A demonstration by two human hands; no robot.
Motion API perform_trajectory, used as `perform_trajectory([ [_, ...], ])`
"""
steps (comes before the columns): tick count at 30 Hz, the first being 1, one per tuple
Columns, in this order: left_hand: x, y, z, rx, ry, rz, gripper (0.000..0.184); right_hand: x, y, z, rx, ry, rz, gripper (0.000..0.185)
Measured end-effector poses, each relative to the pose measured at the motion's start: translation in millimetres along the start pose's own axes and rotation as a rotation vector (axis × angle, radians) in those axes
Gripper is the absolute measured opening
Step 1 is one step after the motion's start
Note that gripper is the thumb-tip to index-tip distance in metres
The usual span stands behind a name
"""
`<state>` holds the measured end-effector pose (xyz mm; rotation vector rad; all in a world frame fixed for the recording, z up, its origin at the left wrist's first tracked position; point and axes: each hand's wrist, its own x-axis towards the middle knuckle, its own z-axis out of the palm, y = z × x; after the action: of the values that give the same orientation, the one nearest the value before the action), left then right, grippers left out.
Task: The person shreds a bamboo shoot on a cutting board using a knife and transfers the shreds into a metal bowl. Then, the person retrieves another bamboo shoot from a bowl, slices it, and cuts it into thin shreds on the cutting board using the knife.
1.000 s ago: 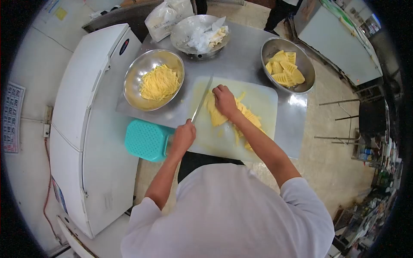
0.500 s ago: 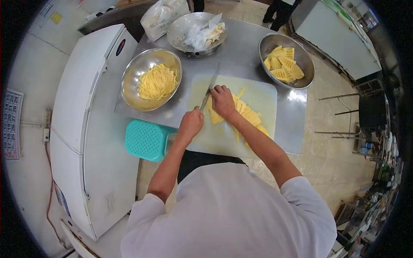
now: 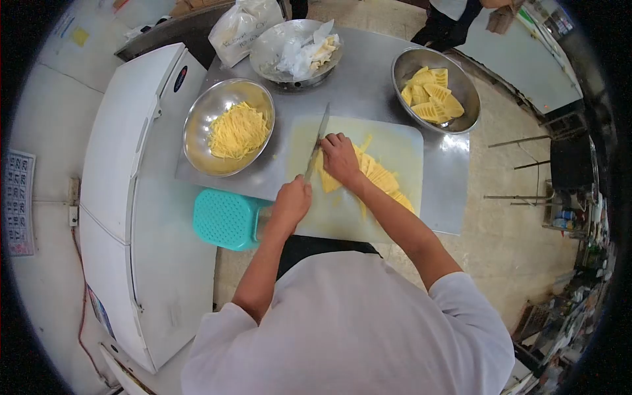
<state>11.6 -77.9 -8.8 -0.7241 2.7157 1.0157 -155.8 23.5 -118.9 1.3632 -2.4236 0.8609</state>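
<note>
My left hand (image 3: 292, 201) is wrapped round the handle of a knife (image 3: 320, 137), whose long blade points away from me over the cutting board (image 3: 401, 148). Curled fingers of my right hand (image 3: 340, 158) press down on sliced yellow bamboo shoot (image 3: 378, 174), close beside the blade. The slices fan out under my right wrist and forearm, which hide some of them. To the left stands a steel bowl (image 3: 192, 141) of thin bamboo shoot shreds (image 3: 238, 131). Larger ridged bamboo shoot pieces (image 3: 431, 94) lie in another steel bowl (image 3: 471, 108) at the right.
A third bowl (image 3: 263, 56) with crumpled plastic stands at the back, next to a white bag (image 3: 243, 31). Below the table's left edge is a turquoise perforated stool (image 3: 227, 218). A white freezer (image 3: 141, 204) flanks the left side. Another person (image 3: 447, 23) stands beyond the table.
The other person has come closer at the top right. My hands keep nearly the same pose, with the knife blade shifted slightly. The whole view has moved a little.
</note>
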Motion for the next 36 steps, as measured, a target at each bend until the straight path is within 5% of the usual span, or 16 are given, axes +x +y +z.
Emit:
perform_trajectory([
  [36,3.4,-10.8,22.9,0.016,0.058,-0.001,0.031,-1.3,-3.5,-2.0,0.039,0.102,0.020,0.021],
])
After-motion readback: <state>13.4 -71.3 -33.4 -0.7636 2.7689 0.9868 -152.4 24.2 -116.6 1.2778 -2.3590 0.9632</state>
